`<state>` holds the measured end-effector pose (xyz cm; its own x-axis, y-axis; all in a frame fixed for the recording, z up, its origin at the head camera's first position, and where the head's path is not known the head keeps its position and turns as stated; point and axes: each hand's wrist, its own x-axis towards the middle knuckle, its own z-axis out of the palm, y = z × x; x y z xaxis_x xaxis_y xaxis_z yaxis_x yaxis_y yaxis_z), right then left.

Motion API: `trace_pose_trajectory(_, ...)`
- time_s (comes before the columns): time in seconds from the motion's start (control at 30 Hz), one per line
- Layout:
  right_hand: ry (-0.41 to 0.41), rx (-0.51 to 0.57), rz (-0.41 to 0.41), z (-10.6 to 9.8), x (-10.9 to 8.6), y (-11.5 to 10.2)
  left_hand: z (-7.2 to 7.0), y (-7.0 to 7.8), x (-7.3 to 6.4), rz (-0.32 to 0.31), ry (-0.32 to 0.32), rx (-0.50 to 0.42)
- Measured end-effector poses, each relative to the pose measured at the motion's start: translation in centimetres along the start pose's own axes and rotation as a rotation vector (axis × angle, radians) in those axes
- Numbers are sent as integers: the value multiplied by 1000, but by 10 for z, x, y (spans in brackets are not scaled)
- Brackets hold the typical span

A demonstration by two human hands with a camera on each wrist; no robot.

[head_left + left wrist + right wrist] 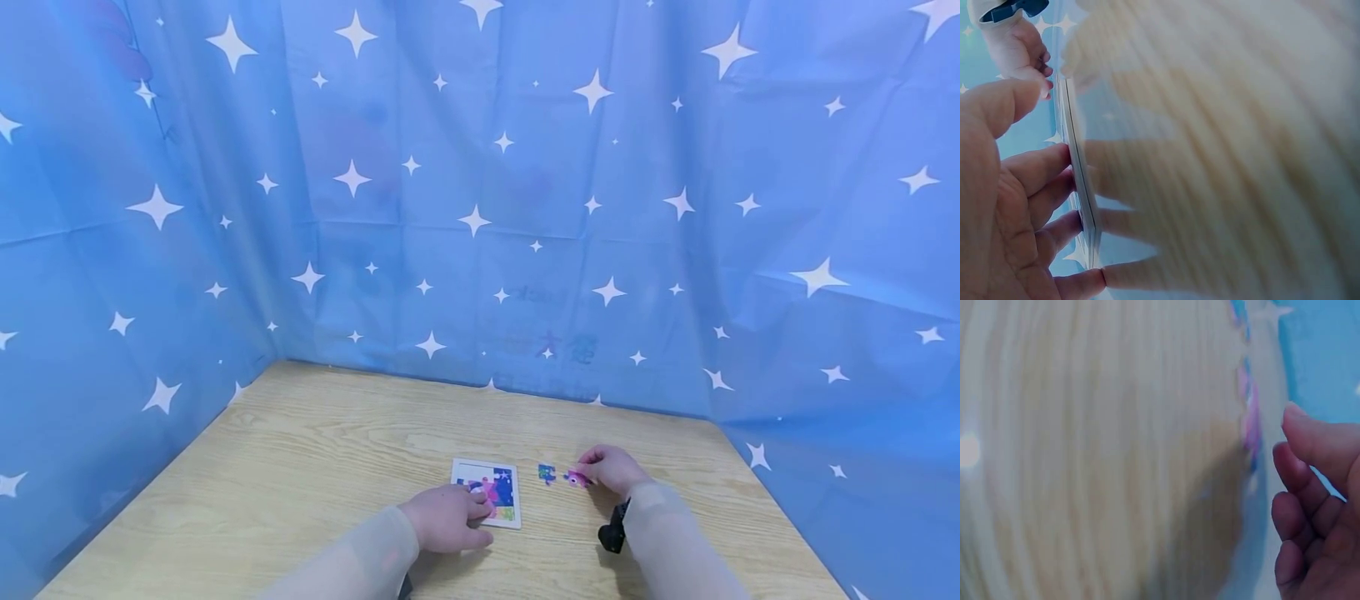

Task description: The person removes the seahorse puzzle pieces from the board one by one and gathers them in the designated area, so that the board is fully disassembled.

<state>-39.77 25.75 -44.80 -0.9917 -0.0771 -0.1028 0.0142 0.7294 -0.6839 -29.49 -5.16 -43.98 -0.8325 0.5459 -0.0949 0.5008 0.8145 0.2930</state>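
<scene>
A small jigsaw puzzle in a white frame tray (519, 510) lies on the table, partly filled with pink, dark blue and yellow pieces. My left hand (448, 518) rests on its left part with fingers extended and covers some of the picture. In the left wrist view the fingertips of my left hand (1029, 206) touch the tray (1080, 169) along its edge. To the right lies a pink jigsaw piece (577, 479). Close beside it, my right hand (617, 472) has loosely bent fingers; the right wrist view shows a gap between this hand (1316, 506) and the pink piece (1250, 419).
A blue and green jigsaw piece (547, 474) lies between the tray and the pink piece. The wooden table (337, 433) reaches back to a blue curtain (465, 275) with white stars, which also hangs along both sides. A black wrist device (613, 529) sits at my right wrist.
</scene>
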Motion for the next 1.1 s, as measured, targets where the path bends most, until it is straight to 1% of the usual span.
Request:
trace_pose_trajectory(0.1,-23,27,-6,3,-2,-15,1,-1,1,-1,-4,5)
trace_pose_trajectory(0.2,-42,81,-12,11,-4,-33,2,-1,2,1,-5,9)
trace_pose_trajectory(0.37,-61,130,-54,32,-2,-58,3,-2,3,7,1,25)
trace_pose_trajectory(0.47,-86,125,-106,46,2,-67,4,-3,4,14,2,29)
trace_pose_trajectory(0.53,-103,92,-150,56,5,-72,4,-4,5,22,1,26)
trace_pose_trajectory(0.73,-144,-14,-229,77,7,-80,4,-4,6,31,-8,16)
trace_pose_trajectory(0.93,-180,-64,-267,84,5,-84,3,-2,5,44,4,34)
trace_pose_trajectory(1.1,-197,-99,-261,86,5,-82,3,-1,4,39,0,34)
